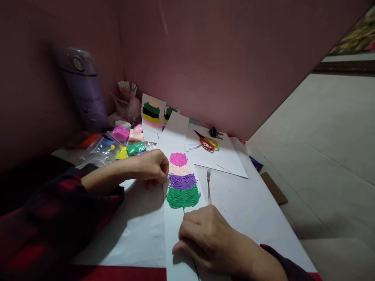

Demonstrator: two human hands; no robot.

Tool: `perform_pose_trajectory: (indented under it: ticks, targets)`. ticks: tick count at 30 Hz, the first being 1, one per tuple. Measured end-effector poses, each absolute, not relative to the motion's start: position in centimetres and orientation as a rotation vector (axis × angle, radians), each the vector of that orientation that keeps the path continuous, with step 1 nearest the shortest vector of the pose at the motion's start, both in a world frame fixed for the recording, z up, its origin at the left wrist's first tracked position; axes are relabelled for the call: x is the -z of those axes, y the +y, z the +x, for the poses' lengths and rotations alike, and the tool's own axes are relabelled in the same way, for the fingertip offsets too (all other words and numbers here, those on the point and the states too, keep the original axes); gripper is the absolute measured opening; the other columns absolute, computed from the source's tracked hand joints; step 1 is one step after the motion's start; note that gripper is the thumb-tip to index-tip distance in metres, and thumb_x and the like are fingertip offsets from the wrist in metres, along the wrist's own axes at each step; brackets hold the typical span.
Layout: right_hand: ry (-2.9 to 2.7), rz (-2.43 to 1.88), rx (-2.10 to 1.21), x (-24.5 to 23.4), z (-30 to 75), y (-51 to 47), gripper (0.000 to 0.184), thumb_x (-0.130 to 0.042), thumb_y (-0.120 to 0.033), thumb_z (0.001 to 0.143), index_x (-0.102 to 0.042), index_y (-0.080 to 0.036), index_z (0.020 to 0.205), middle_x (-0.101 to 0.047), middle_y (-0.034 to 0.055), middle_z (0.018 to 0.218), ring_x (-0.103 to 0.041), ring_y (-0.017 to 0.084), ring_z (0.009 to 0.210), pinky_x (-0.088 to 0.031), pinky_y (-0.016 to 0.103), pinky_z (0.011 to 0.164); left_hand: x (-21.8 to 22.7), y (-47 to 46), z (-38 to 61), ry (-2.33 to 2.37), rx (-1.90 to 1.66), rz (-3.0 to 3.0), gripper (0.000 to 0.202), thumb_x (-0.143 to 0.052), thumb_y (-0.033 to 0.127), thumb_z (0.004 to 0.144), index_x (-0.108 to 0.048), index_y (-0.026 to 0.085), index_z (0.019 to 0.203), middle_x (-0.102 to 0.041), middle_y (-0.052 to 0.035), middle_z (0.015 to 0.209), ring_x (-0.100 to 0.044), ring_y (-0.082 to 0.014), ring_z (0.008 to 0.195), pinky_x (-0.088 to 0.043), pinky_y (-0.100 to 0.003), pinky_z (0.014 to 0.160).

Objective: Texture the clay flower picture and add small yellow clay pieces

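Note:
A white paper strip (pixel 175 249) lies lengthwise in front of me. On it sits a leaf shape of ridged clay in bands: pink (pixel 178 159), peach (pixel 179 169), purple (pixel 183 181) and green (pixel 183 196). A thin dark line runs down from the green band. My left hand (pixel 156 168) is closed beside the left edge of the paper, level with the upper bands; what its fingertips hold, if anything, is hidden. Over the dark line below the leaf, my right hand (pixel 205 238) rests with curled fingers, and their tips are hidden. A small fork (pixel 208 183) lies right of the strip.
Clay packets, including a green one (pixel 136 148) and a pink one (pixel 120 133), lie at the left. A purple bottle (pixel 84 93) stands behind them. Scissors (pixel 207 142), keys (pixel 215 132) and a thin stick (pixel 224 168) rest on white sheets. A striped painted card (pixel 152 113) leans by the wall.

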State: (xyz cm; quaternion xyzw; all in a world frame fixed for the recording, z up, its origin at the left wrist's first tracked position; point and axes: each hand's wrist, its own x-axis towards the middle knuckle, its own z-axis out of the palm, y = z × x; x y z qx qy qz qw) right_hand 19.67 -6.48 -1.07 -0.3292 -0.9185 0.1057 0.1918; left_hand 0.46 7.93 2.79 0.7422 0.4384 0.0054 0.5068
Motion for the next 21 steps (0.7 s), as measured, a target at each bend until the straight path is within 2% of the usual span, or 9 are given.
perform_pose_trajectory:
  ticks: [11, 21]
  targets:
    - [-2.624, -0.936, -0.282, 1.14, 19.67, -6.52, 0.040, -0.039, -0.039, 0.100, -0.054, -0.018, 0.069, -0.055, -0.0011, 0.060, -0.043, 0.011, 0.052, -0.026, 0.027, 0.048, -2.86, 7.91, 0.54, 1.067, -0.013, 1.788, 0.006, -0.057, 0.018, 0.056, -0.056, 0.017, 0.062, -0.054, 0.0031, 0.044, -0.055, -0.0139, 0.043, -0.042, -0.022, 0.041]
    - [-2.600, -0.931, -0.272, 1.10, 19.65, -6.57, 0.039, -0.042, -0.038, 0.099, -0.055, -0.018, 0.068, -0.055, -0.0013, 0.060, -0.041, 0.011, 0.052, -0.025, 0.027, 0.047, -2.98, 7.93, 0.51, 1.060, -0.015, 1.779, 0.005, -0.058, 0.019, 0.059, -0.056, 0.018, 0.062, -0.054, 0.0029, 0.045, -0.056, -0.0148, 0.045, -0.045, -0.025, 0.045]
